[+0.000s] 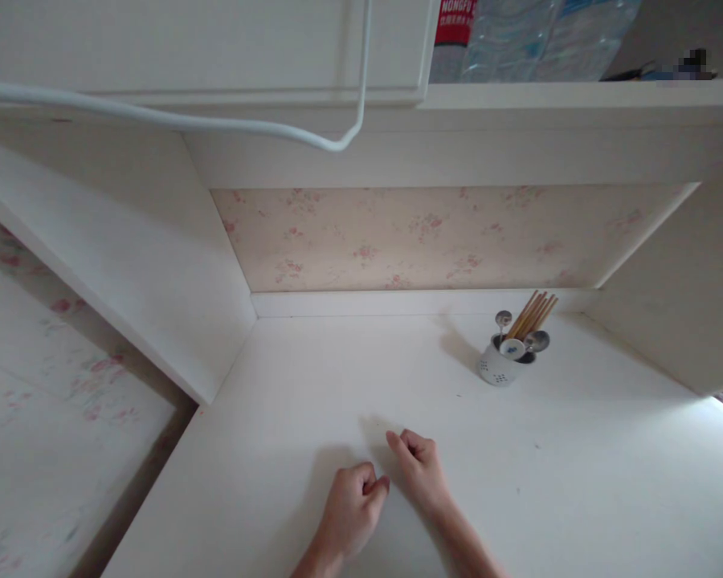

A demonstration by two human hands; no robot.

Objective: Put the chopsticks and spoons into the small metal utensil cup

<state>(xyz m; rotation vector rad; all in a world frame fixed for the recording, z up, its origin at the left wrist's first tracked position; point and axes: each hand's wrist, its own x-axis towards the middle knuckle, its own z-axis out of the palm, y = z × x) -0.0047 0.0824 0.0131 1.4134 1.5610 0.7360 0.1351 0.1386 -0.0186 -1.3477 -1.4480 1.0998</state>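
My left hand (354,507) rests low over the white tabletop (313,369), its fingers curled into a loose fist with the thumb against them. Just to its right and a little farther forward is my right hand (420,467), also closed, thumb pointing left. The two hands are apart, and nothing shows in either. Beyond them to the right stands a perforated utensil holder (497,366). In it are several wooden chopsticks (533,315), a small metal spoon (503,319), a larger metal spoon (538,341) and a white spoon with a blue mark (512,348).
A white cable (247,126) hangs across the upper left, before a cabinet door (186,48). Overhead, a shelf (548,95) carries plastic bottles (512,40). White side panels (157,265) flank the tabletop, with floral wallpaper (361,233) at the back.
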